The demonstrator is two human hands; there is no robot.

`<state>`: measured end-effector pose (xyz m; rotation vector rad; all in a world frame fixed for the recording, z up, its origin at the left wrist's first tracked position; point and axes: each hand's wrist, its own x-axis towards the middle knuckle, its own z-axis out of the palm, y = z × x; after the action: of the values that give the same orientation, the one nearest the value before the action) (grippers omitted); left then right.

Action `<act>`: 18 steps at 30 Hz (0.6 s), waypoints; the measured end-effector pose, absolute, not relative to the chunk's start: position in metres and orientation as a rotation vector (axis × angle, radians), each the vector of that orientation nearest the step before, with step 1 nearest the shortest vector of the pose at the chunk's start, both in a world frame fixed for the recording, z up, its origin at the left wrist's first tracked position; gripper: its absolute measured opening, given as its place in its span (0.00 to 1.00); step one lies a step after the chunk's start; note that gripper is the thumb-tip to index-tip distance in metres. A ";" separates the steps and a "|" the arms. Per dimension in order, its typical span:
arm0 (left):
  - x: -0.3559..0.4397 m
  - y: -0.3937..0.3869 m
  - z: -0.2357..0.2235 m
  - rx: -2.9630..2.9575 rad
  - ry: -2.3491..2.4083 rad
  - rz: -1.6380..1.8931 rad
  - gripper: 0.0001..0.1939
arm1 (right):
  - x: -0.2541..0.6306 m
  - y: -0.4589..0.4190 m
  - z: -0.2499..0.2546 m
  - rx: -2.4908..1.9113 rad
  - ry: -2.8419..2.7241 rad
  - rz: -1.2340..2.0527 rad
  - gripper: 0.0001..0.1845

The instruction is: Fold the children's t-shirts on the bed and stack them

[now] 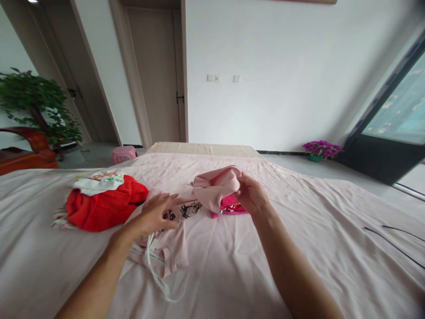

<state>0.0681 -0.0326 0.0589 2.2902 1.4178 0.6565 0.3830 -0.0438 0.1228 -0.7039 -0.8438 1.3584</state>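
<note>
A pale pink garment with a black printed picture lies spread on the bed, a white drawstring trailing from its near side. My right hand pinches a raised, folded part of the pink cloth, lifting it off the bed. Over the garment's left part rests my left hand, thumb and fingers apart; its palm side is hidden. Just behind the lifted cloth is a bright magenta folded garment, partly covered. To the left sits a heap with red clothing and a white printed piece on top.
A light pink flowered sheet covers the bed. Thin black cords lie at the right. Beyond are a pink plastic stool, a wooden armchair, a green plant and purple flowers in a pot.
</note>
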 end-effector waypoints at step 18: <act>-0.058 0.016 0.209 1.127 1.374 2.369 0.21 | 0.421 -0.041 0.122 -1.071 -1.149 0.836 0.14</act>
<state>-0.0577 0.0161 0.2092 1.1273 1.3737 2.3686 0.4214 -0.0408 0.1216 -1.0714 -1.1485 0.8360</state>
